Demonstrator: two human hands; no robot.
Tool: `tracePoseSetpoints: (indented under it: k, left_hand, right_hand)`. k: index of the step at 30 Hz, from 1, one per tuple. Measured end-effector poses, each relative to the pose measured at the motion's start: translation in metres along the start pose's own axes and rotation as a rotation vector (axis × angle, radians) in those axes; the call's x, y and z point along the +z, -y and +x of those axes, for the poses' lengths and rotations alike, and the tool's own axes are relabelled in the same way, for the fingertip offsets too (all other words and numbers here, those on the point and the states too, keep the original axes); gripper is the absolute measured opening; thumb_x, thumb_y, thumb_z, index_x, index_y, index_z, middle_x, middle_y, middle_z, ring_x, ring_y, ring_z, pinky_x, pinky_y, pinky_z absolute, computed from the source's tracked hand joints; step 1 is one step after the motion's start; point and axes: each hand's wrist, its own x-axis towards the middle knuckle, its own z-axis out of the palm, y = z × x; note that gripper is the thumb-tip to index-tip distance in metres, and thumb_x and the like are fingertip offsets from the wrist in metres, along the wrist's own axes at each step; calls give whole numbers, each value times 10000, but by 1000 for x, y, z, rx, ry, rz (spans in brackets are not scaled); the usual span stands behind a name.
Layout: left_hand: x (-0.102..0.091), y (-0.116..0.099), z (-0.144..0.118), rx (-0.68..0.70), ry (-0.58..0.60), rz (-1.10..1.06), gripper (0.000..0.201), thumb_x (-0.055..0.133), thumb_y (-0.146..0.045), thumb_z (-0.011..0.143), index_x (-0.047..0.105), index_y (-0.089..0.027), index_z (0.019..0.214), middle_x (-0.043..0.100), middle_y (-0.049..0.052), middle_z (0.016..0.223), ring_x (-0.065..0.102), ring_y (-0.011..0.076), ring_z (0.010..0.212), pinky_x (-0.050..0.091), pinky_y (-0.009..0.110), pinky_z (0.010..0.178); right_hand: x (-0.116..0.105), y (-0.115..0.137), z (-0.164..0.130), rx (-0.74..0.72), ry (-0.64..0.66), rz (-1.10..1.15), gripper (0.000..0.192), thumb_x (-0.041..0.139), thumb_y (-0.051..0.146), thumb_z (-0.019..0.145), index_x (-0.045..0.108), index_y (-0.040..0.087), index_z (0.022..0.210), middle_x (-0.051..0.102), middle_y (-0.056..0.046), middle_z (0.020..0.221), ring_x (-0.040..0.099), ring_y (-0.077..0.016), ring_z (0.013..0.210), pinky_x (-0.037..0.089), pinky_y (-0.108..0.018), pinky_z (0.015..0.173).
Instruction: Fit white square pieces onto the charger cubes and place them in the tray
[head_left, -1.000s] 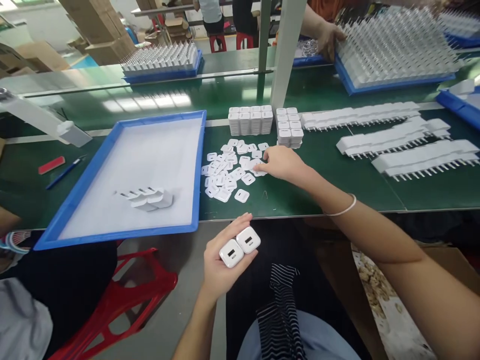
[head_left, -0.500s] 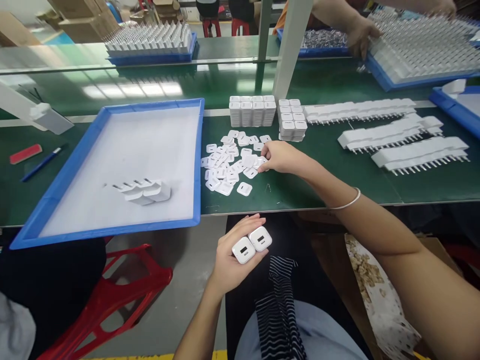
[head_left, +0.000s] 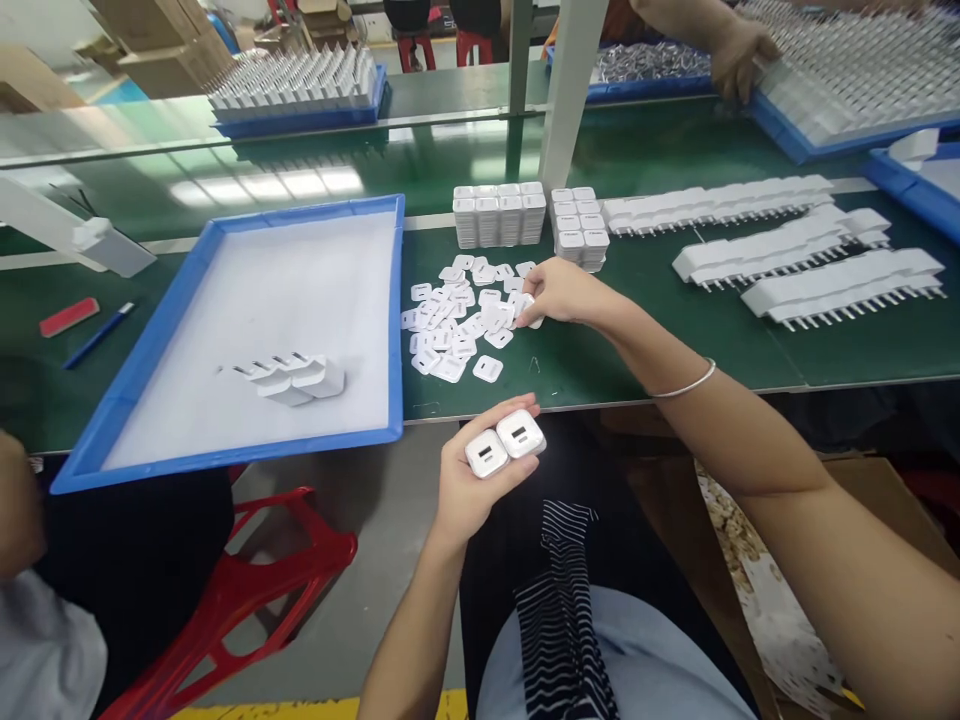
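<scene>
**Two white charger blocks (head_left: 504, 445) in one palm, fingers in the pile with the other**

So the pair of blocks sat side by side in the left hand (head_left: 471, 485), just off the near edge of the bench, faces up, each with a dark slot and a smaller light one under it. Fingers on one side, thumb on the other, properly clamped on both.

The right hand (head_left: 566, 290) was down at the right side of a messy pile of thin square plates (head_left: 457, 320), thumb and fingertips bent in close together around one. Pinching it or just touching? Honestly couldn't tell from where I stood. One loose plate (head_left: 487, 369) lay near the front of the pile, slightly apart.

Right behind that were two neat stacks: a wide one (head_left: 499, 222) and a smaller one (head_left: 580, 232) just beside it. Off to the right, three rows of white pieces (head_left: 787, 245) lay with their prongs facing the near edge of the green bench (head_left: 750, 360).

Left of the pile was a blue-rimmed tray (head_left: 300, 280) with a small pronged cluster (head_left: 304, 380) in it, then a blue pen (head_left: 99, 335) and some red bar thing (head_left: 69, 317).

Far right, a co-worker's hand (head_left: 739, 60) was at the edge of a packed tray (head_left: 784, 130).
</scene>
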Motion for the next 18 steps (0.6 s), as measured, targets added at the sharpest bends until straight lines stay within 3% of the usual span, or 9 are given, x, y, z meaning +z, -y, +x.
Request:
tracePoseSetpoints:
  k: [4,7,11,14,16,18]
  left_hand:
    - [10,-5,26,-73,-56,-255,459,847,-237,755,735,-242,1200,639,100,1422,635,319,1287,589,387,1007]
    - [20,-9,48,-153,-49,-374,473,856,-272,739,739,-216,1194,717,92,1275,664,299,1217,593,354,962]
    - [29,-7,64,-225,76,-467,491,910,-330,653,778,-195,1107,767,65,1012,729,220,907,598,274,792]
    - [33,-7,63,-232,123,-475,446,912,-289,642,799,-199,1063,771,45,951,711,159,810,570,199,707]
    - [33,-8,61,-255,117,-457,426,904,-255,649,803,-201,1060,772,34,934,699,133,789,564,175,697]
    - [33,-9,60,-289,96,-429,424,904,-248,649,805,-192,1058,775,35,920,698,128,786,566,171,702]
  right_hand:
    - [-8,-10,-28,-60,-12,403,295,842,77,652,563,171,674,656,-2,637,606,-151,638,451,-297,650]
    - [-7,-12,-60,-138,6,589,264,852,139,644,598,166,710,682,-12,684,637,-168,680,485,-301,664]
    - [2,-16,-98,-301,-202,468,138,739,173,774,617,180,709,625,15,693,557,-139,667,430,-287,635]
    - [7,-23,-110,-385,-372,318,38,703,170,820,681,200,813,675,-20,863,590,-193,870,449,-317,742]
    - [10,-30,-111,-424,-383,280,209,708,165,824,728,227,1023,660,-45,1000,579,-218,975,461,-324,769]
    - [11,-36,-108,-462,-316,264,400,671,150,852,699,259,1236,613,-52,1012,573,-208,942,471,-316,738]
